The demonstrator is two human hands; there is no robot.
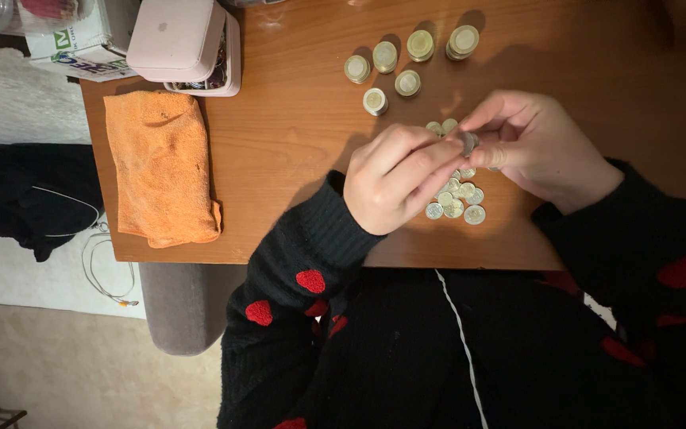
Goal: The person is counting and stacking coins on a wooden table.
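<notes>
Item: left hand (397,181), raised just above the wooden surface (295,127), fingers curled, thumb and forefinger pinched on a small stack of coins (468,143); right hand (535,147), likewise closed on the same small stack from the right, the two meeting over the middle of the surface, apparently to square the coins edge to edge.

Item: loose coins (456,199), silver-coloured, lying flat in a heap directly below and between the hands, some hidden by the left hand; kept close, it seems, for easy picking.

Item: six coin stacks (406,59), upright, set in a loose group on the far side of the loose coins, well apart from the near edge; each stack stands separate from its neighbours, probably so they can be told apart.

Item: orange cloth (160,163), folded, lying flat at the left end of the surface, clear of the coins.

Item: pale pink box (180,40), lid ajar, at the far left, just beyond the cloth.

Item: black sleeves with red heart patches (310,280).
</notes>
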